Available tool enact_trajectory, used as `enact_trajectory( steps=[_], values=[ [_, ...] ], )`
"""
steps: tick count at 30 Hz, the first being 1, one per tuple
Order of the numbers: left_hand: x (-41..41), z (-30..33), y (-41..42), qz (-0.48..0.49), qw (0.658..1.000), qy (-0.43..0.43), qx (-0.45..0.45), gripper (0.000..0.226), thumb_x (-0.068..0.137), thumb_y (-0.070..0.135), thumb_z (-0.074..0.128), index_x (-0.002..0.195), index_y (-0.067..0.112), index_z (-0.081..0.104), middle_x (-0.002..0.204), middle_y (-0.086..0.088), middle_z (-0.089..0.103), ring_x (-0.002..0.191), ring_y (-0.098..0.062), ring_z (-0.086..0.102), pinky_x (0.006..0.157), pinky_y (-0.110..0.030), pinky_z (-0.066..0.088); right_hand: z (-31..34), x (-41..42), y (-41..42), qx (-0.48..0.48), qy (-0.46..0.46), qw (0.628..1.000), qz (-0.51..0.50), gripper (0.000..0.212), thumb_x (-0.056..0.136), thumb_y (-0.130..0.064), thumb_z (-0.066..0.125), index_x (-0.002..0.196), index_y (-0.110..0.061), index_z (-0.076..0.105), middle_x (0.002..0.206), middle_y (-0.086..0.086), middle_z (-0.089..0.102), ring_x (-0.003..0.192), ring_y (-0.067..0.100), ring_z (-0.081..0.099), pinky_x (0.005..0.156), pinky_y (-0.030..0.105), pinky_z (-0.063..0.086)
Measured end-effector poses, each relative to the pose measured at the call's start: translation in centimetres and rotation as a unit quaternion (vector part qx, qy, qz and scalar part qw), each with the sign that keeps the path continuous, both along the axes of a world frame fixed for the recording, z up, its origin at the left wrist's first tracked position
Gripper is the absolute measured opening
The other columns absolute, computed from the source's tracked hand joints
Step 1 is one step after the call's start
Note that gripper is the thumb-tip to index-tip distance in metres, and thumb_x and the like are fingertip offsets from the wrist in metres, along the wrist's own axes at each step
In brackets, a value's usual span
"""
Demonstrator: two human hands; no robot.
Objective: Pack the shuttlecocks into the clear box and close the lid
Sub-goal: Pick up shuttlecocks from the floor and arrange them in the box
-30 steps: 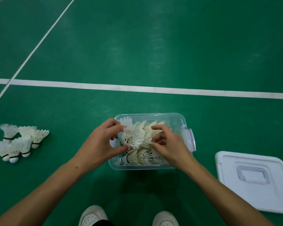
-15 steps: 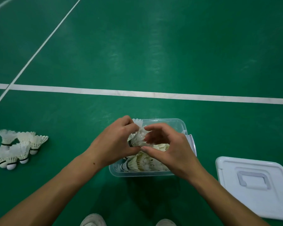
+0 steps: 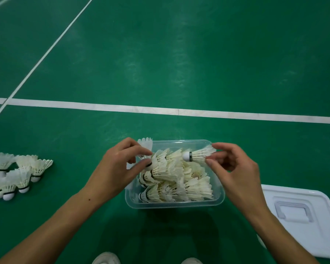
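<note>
White shoe tips sit nearest you, just short of the clear box on the green court floor. Half a second ago your hands were bunched together over the box around one clump of shuttlecocks; now they have parted, each carrying its own piece. Your left hand pinches a shuttlecock at the box's left far corner, feathers pointing away from you. Your right hand pinches the feather skirt of another shuttlecock above the box's far right side, its cork tip aimed toward the box's middle. That split suggests you have pulled a nested pair apart so each can be laid in separately.

Inside the box, the packed shuttlecocks lie on their sides in overlapping rows, mounded close to the rim, so space looks tight. Right of the box, the white lid lies flat on the floor, not yet fitted. Well left of the box, a loose cluster of shuttlecocks waits to be packed. Beyond the box, a white court line crosses the floor.
</note>
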State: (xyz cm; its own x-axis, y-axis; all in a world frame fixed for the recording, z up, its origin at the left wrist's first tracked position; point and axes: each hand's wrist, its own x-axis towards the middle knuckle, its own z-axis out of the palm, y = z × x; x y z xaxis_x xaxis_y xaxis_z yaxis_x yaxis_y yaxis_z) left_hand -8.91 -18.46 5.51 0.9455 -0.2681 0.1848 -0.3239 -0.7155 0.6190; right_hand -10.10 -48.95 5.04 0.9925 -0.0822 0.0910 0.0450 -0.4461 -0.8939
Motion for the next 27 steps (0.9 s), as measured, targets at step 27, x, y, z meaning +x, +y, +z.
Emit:
enact_trajectory(
  steps=[27],
  values=[
    [2.9,2.6,-4.4,-0.18,0.982,0.038,0.035,0.014,0.1,0.044,0.06,0.1,0.032,0.068,0.127,0.014,0.046,0.103,-0.008,0.061,0.084,-0.043,0.055,0.8,0.5,1.1,-0.138,-0.02,0.972,0.191,0.051,0.088,-0.032,0.083,0.134,-0.03,0.062,0.126,-0.018,0.064,0.115,0.005,0.062,0.098,0.035,0.055]
  ],
)
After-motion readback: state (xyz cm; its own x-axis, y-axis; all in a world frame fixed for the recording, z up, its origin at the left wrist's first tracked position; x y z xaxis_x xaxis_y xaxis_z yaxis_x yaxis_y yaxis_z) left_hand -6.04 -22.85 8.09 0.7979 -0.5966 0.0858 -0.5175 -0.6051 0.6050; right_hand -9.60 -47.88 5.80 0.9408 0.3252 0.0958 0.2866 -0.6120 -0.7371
